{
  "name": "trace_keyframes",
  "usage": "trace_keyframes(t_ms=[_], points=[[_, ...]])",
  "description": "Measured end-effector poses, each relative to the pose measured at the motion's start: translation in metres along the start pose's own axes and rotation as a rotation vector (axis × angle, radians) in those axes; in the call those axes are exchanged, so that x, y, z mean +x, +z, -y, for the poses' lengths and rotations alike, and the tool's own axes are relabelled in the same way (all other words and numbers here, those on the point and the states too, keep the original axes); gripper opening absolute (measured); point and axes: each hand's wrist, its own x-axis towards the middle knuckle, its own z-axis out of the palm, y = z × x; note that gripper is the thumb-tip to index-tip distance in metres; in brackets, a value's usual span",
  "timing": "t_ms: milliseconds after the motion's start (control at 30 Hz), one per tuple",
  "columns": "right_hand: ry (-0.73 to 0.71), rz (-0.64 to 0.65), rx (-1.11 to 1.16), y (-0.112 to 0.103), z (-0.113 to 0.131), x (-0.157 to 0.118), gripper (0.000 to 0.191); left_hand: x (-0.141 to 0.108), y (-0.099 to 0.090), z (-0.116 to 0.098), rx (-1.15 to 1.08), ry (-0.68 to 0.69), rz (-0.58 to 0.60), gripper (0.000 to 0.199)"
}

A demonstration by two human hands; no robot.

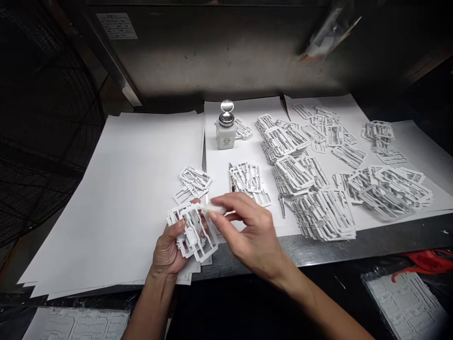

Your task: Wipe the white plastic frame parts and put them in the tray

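Observation:
My left hand (169, 248) is wrapped round several thin white cut-out frames (193, 231), held above the table's front edge. At their upper right corner is my right hand (247, 226), its thumb and forefinger pinched on a small white piece (214, 207). That piece is partly hidden by the fingers, so its exact shape cannot be made out. Just behind the hands, a few loose white frames (194, 182) lie on white paper. To their right is another small pile of frames (253, 179), with a thin tool beside it.
A white pump bottle (225, 132) with its metal lid raised stands at the back. Stacks of white frames (322, 215) cover the right side. A small metal tool (282, 205) lies near them. Red-handled scissors (428, 261) and bagged white sheets (406, 302) are lower right.

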Motion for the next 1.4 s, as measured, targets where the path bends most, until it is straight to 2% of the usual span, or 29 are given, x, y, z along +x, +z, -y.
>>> trace_keyframes(t_ms=[67,133,267,367,500,600,667,767,900,1100,1233,1333,1400], points=[[-0.086,0.086,-0.049,0.008,0.001,0.010,0.020,-0.001,0.001,0.001,0.019,0.033,-0.002,0.025],[-0.101,0.130,-0.134,0.012,-0.001,0.016,0.019,-0.002,0.001,0.001,0.036,0.044,0.002,0.028],[-0.022,0.040,-0.237,0.004,-0.007,0.014,0.014,-0.002,-0.005,-0.001,0.040,-0.011,-0.001,0.044],[0.024,0.115,-0.192,-0.005,-0.008,0.003,0.014,0.001,-0.006,-0.003,0.040,0.002,-0.022,0.043],[0.214,0.321,-0.149,-0.014,-0.012,-0.018,0.010,0.002,-0.003,-0.007,0.063,0.005,-0.052,0.041],[0.382,0.373,-0.122,-0.019,-0.017,-0.030,0.010,0.003,-0.001,-0.008,0.061,0.007,-0.071,0.041],[0.432,0.363,-0.090,-0.021,-0.019,-0.035,0.012,0.003,0.000,-0.008,0.054,0.013,-0.081,0.042],[0.413,0.306,-0.019,-0.020,-0.017,-0.036,0.010,0.005,-0.001,-0.007,0.053,0.011,-0.087,0.044],[0.291,0.219,0.092,-0.014,-0.007,-0.028,0.012,0.005,-0.002,-0.006,0.050,0.013,-0.049,0.046],[0.120,0.138,0.178,0.010,0.001,-0.012,0.020,0.003,-0.003,-0.001,0.014,0.016,-0.014,0.053],[0.070,0.199,0.124,0.013,0.003,-0.005,0.016,0.003,-0.003,0.000,0.000,0.021,-0.012,0.058],[0.114,0.246,0.076,0.001,0.001,-0.008,0.010,0.004,-0.004,-0.003,0.011,0.003,-0.025,0.061],[0.250,0.216,0.035,-0.007,-0.004,-0.014,0.010,0.005,-0.004,-0.004,0.024,0.007,-0.037,0.062]])
